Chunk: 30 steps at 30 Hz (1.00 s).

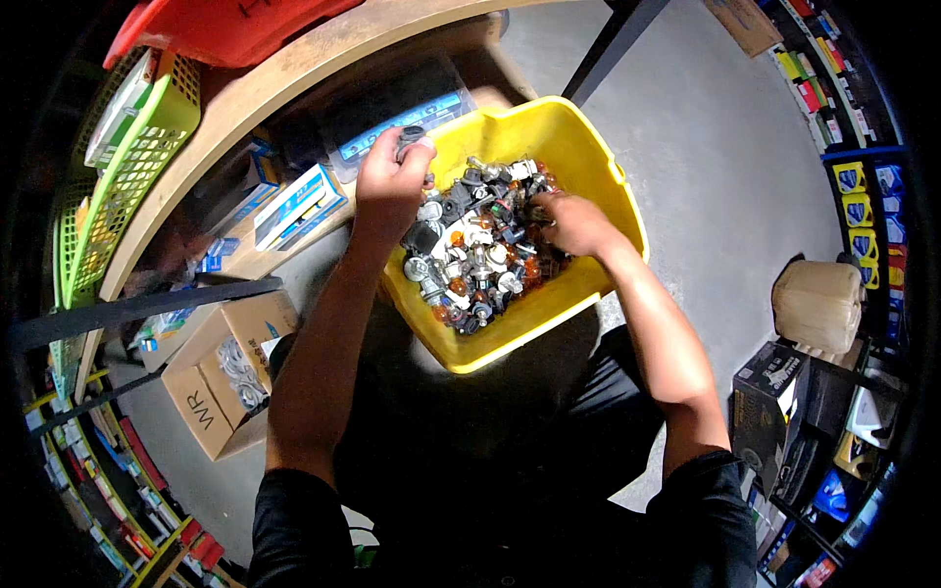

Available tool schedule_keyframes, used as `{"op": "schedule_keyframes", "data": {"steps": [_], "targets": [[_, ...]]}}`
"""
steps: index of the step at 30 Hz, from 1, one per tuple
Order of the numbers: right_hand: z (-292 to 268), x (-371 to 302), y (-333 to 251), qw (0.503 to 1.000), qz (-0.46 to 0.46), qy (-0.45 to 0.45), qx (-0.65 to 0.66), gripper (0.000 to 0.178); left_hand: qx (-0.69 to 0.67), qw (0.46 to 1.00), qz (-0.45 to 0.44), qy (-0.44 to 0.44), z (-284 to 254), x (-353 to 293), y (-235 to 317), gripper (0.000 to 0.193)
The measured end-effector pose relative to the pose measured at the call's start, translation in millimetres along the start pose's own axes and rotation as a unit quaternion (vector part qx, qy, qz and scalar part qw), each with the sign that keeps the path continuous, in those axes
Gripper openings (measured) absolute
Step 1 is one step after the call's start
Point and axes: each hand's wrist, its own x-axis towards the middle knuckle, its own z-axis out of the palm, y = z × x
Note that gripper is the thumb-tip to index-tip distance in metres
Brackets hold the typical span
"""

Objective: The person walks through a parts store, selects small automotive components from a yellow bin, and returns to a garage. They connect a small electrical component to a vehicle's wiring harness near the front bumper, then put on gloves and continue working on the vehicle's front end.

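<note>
A yellow plastic bin [585, 147] sits tilted in front of me. Inside lies a heap of small bulbs and bulb sockets [480, 250], clear, amber, white, grey and black. Above the bin's left rim, my left hand [390, 181] is closed around a few small dark grey parts [410, 137] that look like bulb sockets. My right hand [578, 225] reaches over the right side into the heap, its fingers curled down among the bulbs. Whatever its fingertips hold, if anything, is hidden.
To the left runs a wooden workbench [147, 201] with a green basket [137, 147] and a red tray [211, 34]. Below stands an open cardboard box [208, 404] of light-coloured parts. A beige jerrycan [818, 306] and a black box [769, 402] stand at the right, near stocked shelves.
</note>
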Motion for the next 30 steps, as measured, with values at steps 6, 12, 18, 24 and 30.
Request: {"op": "schedule_keyframes", "data": {"steps": [6,12,18,24,30], "targets": [[29.1,21.8,-20.6,0.987,0.031,-0.145,-0.058,0.027,0.113,0.991,0.052,-0.049,-12.8,2.4,-23.8,0.032],[38.1,19.5,-39.1,0.967,0.031,-0.207,-0.143,0.019,0.110,0.988,0.095,-0.049,-26.0,4.2,-26.7,0.030],[27.9,14.8,-15.1,0.917,0.069,-0.351,-0.174,0.026,0.153,0.976,0.137,-0.074,-28.3,-0.6,-24.5,0.024],[10.2,27.9,18.2,0.959,0.234,-0.099,-0.127,0.022,0.216,0.959,0.139,-0.123,-18.7,-10.6,-20.7,0.022],[39.7,53.0,41.0,0.963,0.239,-0.045,-0.117,0.024,0.218,0.951,0.160,-0.149,-7.7,-19.3,-15.9,0.021]]}}
